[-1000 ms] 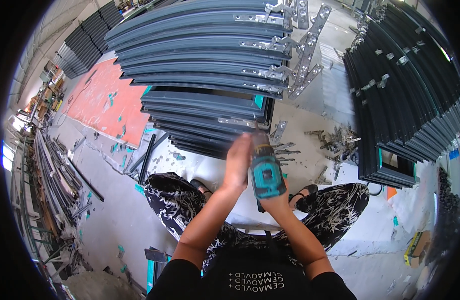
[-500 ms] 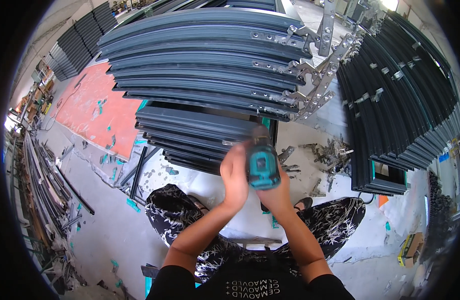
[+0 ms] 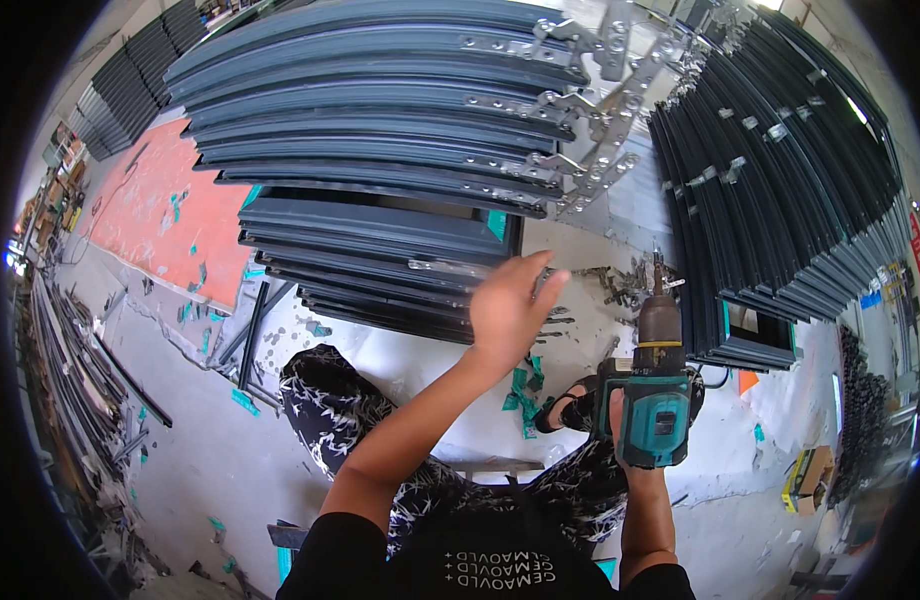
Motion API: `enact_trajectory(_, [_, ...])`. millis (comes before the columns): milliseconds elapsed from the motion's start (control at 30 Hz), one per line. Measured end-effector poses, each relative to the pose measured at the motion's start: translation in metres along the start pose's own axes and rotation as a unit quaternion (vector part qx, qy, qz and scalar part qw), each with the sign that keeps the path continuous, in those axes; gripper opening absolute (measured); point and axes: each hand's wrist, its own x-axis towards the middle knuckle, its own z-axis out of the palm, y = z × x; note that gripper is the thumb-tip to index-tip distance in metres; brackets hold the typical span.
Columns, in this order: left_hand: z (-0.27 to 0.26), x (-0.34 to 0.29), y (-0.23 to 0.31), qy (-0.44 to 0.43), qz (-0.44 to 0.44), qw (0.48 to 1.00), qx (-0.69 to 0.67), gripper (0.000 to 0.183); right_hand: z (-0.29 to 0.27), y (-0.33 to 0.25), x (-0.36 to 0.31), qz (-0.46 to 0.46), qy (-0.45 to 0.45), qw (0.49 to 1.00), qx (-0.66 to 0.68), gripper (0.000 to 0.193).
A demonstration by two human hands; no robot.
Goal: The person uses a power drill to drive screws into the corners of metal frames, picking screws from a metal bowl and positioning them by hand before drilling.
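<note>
A teal and black cordless drill (image 3: 656, 425) is gripped in my right hand (image 3: 635, 468), mostly hidden behind the tool. Its bit points away from me, off to the right of the near stack and apart from it. My left hand (image 3: 508, 312) has its thumb and fingers apart at the right end of the lower dark grey window frames (image 3: 370, 228). A flat metal hinge arm (image 3: 450, 268) lies along the frame beside that hand; its right part is hidden by the fingers.
Upper frames (image 3: 380, 110) carry linked metal hinges (image 3: 610, 130) jutting out at their right ends. More black frames (image 3: 780, 190) stand at the right. Loose metal hinges (image 3: 620, 285) lie on the floor. Metal profiles (image 3: 70, 390) are piled at left, near an orange-red sheet (image 3: 170, 220).
The drill has swung from above the lower frames to the right and away from the stack. My left hand has shifted right and stays by the frame end. The whole view has shifted slightly.
</note>
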Motion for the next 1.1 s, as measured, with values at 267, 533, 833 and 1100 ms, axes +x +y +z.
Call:
enact_trajectory(267, [0.019, 0.005, -0.014, 0.078, 0.158, 0.967, 0.185, 0.011, -0.013, -0.028, -0.012, -0.201, 0.008, 0.978, -0.057, 0.006])
enact_trajectory(533, [0.011, 0.002, -0.026, 0.114, 0.084, 0.976, 0.162, 0.012, -0.019, 0.011, -0.010, -0.290, 0.039, 0.934, -0.203, 0.012])
enact_trajectory(833, [-0.025, 0.010, -0.010, -0.017, -0.055, 0.995, 0.077, 0.030, -0.030, 0.001, 0.030, -0.138, -0.045, 0.989, -0.027, 0.022])
enact_trajectory(1100, [-0.039, -0.009, 0.022, -0.014, -0.035, 0.999, -0.028, 0.035, -0.016, -0.054, 0.067, -0.258, -0.114, 0.959, -0.027, 0.051])
